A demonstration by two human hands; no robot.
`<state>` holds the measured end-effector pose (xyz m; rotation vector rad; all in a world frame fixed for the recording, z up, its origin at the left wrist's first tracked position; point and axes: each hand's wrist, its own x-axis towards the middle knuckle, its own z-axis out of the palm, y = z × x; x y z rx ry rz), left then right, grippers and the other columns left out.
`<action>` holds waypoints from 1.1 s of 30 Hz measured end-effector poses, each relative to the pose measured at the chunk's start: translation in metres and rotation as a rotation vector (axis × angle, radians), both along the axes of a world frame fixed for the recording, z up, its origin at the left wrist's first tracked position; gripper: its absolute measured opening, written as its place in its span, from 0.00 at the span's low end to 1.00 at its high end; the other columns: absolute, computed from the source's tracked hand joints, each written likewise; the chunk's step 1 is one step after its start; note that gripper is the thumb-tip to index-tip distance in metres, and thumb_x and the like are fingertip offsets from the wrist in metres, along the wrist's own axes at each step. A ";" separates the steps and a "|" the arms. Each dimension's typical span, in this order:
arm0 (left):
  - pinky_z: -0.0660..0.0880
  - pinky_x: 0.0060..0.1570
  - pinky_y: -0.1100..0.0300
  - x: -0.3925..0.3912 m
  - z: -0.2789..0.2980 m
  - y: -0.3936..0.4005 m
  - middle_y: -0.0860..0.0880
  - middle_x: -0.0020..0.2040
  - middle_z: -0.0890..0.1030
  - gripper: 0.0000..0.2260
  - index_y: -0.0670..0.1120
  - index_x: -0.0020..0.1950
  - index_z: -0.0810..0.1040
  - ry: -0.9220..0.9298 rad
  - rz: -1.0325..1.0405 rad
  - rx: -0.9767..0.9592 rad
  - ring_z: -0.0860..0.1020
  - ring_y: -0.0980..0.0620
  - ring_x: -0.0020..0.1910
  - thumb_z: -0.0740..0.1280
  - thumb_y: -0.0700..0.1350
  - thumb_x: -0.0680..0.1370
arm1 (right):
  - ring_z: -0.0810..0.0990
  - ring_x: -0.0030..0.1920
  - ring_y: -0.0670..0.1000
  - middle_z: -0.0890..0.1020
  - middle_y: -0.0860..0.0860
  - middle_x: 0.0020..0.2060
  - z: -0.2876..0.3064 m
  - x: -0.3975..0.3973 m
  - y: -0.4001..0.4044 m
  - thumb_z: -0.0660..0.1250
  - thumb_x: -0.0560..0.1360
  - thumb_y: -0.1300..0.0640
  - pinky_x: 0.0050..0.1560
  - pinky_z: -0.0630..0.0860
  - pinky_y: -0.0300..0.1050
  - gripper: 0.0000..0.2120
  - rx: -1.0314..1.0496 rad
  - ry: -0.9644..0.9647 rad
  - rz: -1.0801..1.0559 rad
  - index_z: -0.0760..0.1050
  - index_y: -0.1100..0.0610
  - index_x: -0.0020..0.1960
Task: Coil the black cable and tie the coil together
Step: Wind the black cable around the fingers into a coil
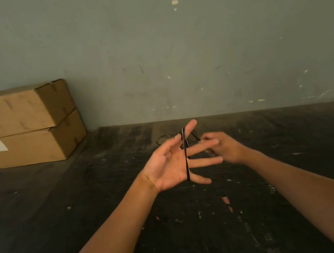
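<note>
- Nearest the lens: two bare forearms, rising from the lower edge toward frame centre over a dark, scuffed table point(87, 198).
- Two stacked cardboard boxes point(28, 123) at left of frame, against the wall, well apart from the work.
- Left hand point(173, 167), centre: palm up, fingers spread wide, closed on nothing — black cable point(186, 157) merely looped across the fingers in several turns, a thin band from index to little finger.
- Right hand point(224, 146), just right of centre, partly hidden behind the left fingertips and blurred: seemingly pinched on the free strand, though cannot tell for sure.
- One cable only; loose tail trailing on the table just above the hands.
- Risk, as a judgement: turns sliding off the splayed fingertips if the fingers relax or tilt down — coil undone.
- Further risk: slack tail snagging or tangling during the next wrap; uneven pull bunching the turns before tying.
</note>
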<state>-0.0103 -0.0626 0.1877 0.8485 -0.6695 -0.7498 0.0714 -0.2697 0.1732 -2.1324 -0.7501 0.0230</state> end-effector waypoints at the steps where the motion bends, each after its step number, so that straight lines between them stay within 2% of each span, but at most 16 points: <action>1: 0.53 0.64 0.24 0.002 0.006 -0.001 0.41 0.77 0.64 0.20 0.64 0.76 0.62 -0.020 0.016 -0.001 0.57 0.29 0.75 0.53 0.55 0.83 | 0.80 0.38 0.52 0.81 0.55 0.38 -0.014 -0.004 0.002 0.61 0.80 0.59 0.39 0.76 0.45 0.09 -0.007 0.036 -0.004 0.77 0.55 0.45; 4: 0.56 0.61 0.24 0.008 0.019 -0.004 0.42 0.77 0.66 0.19 0.64 0.74 0.65 -0.044 0.068 0.010 0.59 0.29 0.74 0.54 0.55 0.82 | 0.75 0.34 0.52 0.78 0.59 0.37 -0.049 -0.022 0.016 0.58 0.81 0.58 0.37 0.73 0.52 0.11 -0.011 0.128 0.018 0.77 0.53 0.45; 7: 0.61 0.60 0.24 0.016 0.025 -0.002 0.42 0.77 0.66 0.20 0.65 0.74 0.65 -0.011 0.128 0.016 0.62 0.30 0.73 0.55 0.56 0.82 | 0.74 0.33 0.47 0.76 0.52 0.33 -0.063 -0.045 0.033 0.56 0.82 0.52 0.36 0.74 0.46 0.11 -0.082 0.165 0.062 0.76 0.47 0.49; 10: 0.62 0.59 0.22 0.026 0.023 0.003 0.43 0.77 0.66 0.20 0.66 0.74 0.64 0.022 0.194 0.036 0.64 0.31 0.73 0.55 0.57 0.82 | 0.73 0.32 0.47 0.74 0.49 0.32 -0.059 -0.066 0.043 0.55 0.82 0.48 0.34 0.72 0.43 0.11 -0.141 0.204 0.170 0.76 0.45 0.51; 13: 0.54 0.62 0.19 0.035 0.015 0.012 0.45 0.75 0.69 0.19 0.68 0.73 0.65 0.014 0.261 0.095 0.67 0.32 0.72 0.55 0.58 0.82 | 0.74 0.32 0.46 0.77 0.52 0.34 -0.046 -0.080 0.046 0.55 0.82 0.46 0.34 0.73 0.41 0.13 -0.188 0.124 0.240 0.77 0.48 0.51; 15: 0.52 0.62 0.18 0.039 0.009 0.019 0.45 0.75 0.69 0.19 0.68 0.73 0.65 0.018 0.295 0.116 0.68 0.33 0.72 0.56 0.58 0.81 | 0.74 0.31 0.42 0.77 0.49 0.33 -0.035 -0.087 0.045 0.56 0.81 0.45 0.33 0.73 0.38 0.14 -0.195 0.069 0.260 0.78 0.49 0.49; 19: 0.54 0.63 0.19 0.041 -0.002 0.028 0.45 0.74 0.70 0.20 0.68 0.72 0.66 0.037 0.350 0.178 0.69 0.34 0.71 0.59 0.59 0.80 | 0.76 0.30 0.39 0.78 0.45 0.30 -0.011 -0.091 0.041 0.58 0.80 0.47 0.35 0.73 0.32 0.14 -0.200 -0.044 0.272 0.78 0.51 0.43; 22: 0.59 0.65 0.24 0.038 -0.010 0.029 0.44 0.74 0.71 0.19 0.67 0.72 0.67 0.066 0.345 0.231 0.70 0.34 0.70 0.58 0.58 0.81 | 0.73 0.25 0.39 0.78 0.42 0.27 0.014 -0.083 0.037 0.61 0.79 0.49 0.28 0.71 0.34 0.11 -0.187 -0.072 0.245 0.76 0.46 0.40; 25: 0.66 0.62 0.28 0.033 -0.017 0.028 0.44 0.74 0.71 0.20 0.66 0.74 0.65 0.047 0.304 0.304 0.73 0.37 0.68 0.58 0.58 0.81 | 0.71 0.24 0.39 0.80 0.38 0.30 0.043 -0.070 0.028 0.66 0.78 0.51 0.26 0.69 0.34 0.09 -0.209 -0.134 0.206 0.76 0.45 0.38; 28: 0.57 0.64 0.22 0.029 -0.022 0.028 0.45 0.74 0.71 0.22 0.65 0.75 0.64 0.052 0.257 0.356 0.70 0.35 0.71 0.59 0.58 0.80 | 0.72 0.26 0.38 0.79 0.43 0.30 0.072 -0.055 0.018 0.68 0.76 0.49 0.30 0.71 0.30 0.05 -0.301 -0.218 0.174 0.76 0.44 0.41; 32: 0.53 0.65 0.21 0.021 -0.029 0.026 0.44 0.75 0.69 0.20 0.64 0.74 0.65 0.081 0.159 0.379 0.67 0.35 0.72 0.56 0.57 0.82 | 0.73 0.30 0.42 0.78 0.45 0.32 0.102 -0.032 0.011 0.70 0.74 0.49 0.31 0.67 0.35 0.07 -0.375 -0.353 0.105 0.79 0.52 0.45; 33: 0.53 0.65 0.22 0.019 -0.029 0.024 0.44 0.76 0.69 0.19 0.64 0.74 0.65 0.082 0.135 0.383 0.67 0.35 0.72 0.56 0.57 0.82 | 0.75 0.32 0.46 0.79 0.47 0.33 0.106 -0.028 0.010 0.71 0.74 0.49 0.33 0.69 0.41 0.06 -0.361 -0.368 0.102 0.79 0.52 0.45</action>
